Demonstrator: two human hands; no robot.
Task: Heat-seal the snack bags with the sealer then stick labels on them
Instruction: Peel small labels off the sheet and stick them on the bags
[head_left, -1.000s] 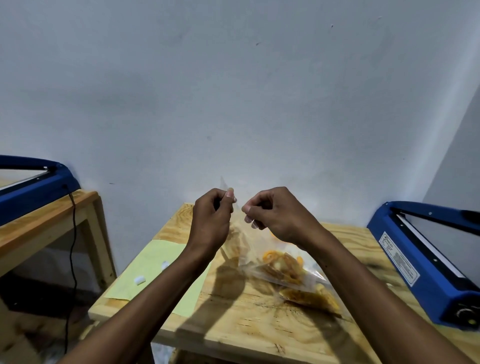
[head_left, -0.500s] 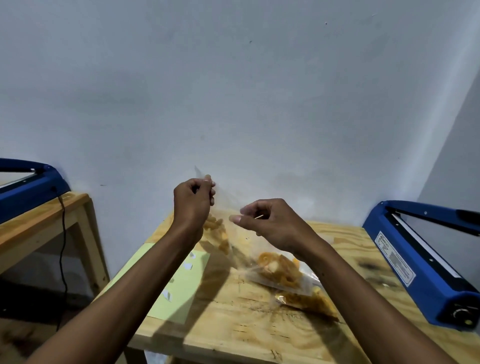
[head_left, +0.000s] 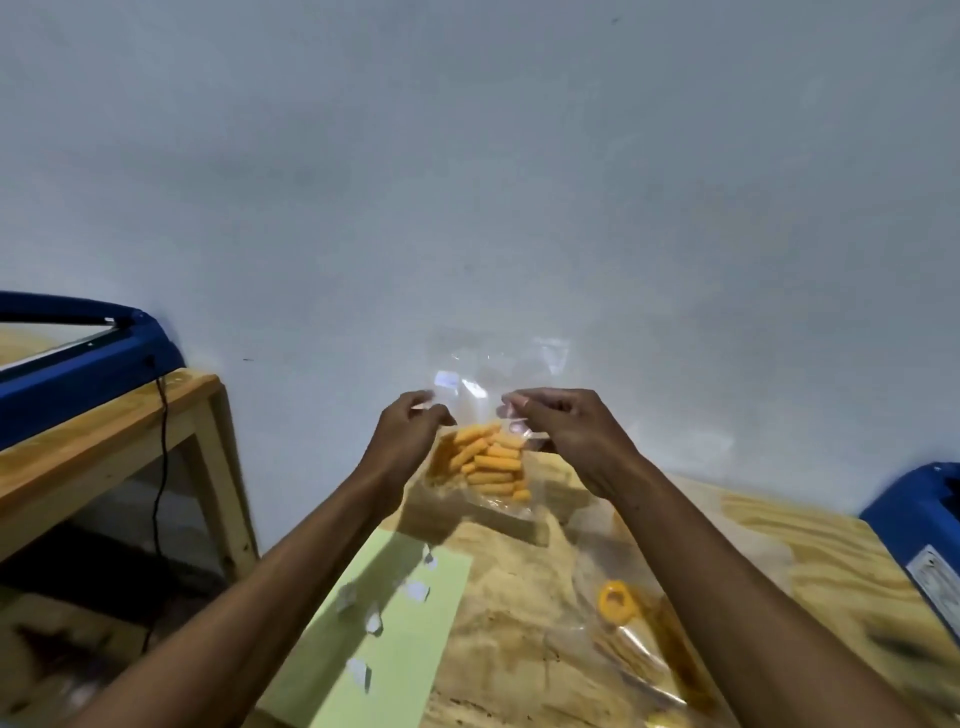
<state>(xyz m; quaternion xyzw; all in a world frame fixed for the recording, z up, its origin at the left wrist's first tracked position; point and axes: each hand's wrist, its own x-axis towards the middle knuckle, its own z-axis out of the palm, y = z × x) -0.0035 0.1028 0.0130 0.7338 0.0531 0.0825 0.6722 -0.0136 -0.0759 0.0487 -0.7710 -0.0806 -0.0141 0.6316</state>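
A clear snack bag (head_left: 485, 457) of orange stick snacks hangs upright above the far end of the wooden table (head_left: 519, 649). My left hand (head_left: 408, 441) pinches its left side and my right hand (head_left: 569, 431) pinches its right side, just under the empty top of the bag. A blue heat sealer (head_left: 919, 535) sits at the table's right edge, partly cut off. A green label sheet (head_left: 384, 639) with several small white labels lies at the front left of the table.
More clear bags with orange ring snacks (head_left: 631, 634) lie on the table under my right forearm. A second blue sealer (head_left: 72, 358) stands on a wooden table (head_left: 104, 441) to the left, its black cord (head_left: 158, 467) hanging down. A plain wall is close behind.
Both hands have lifted the bag of stick snacks off the pile and spread apart, so it now hangs upright between them. The view has shifted right and down over the table.
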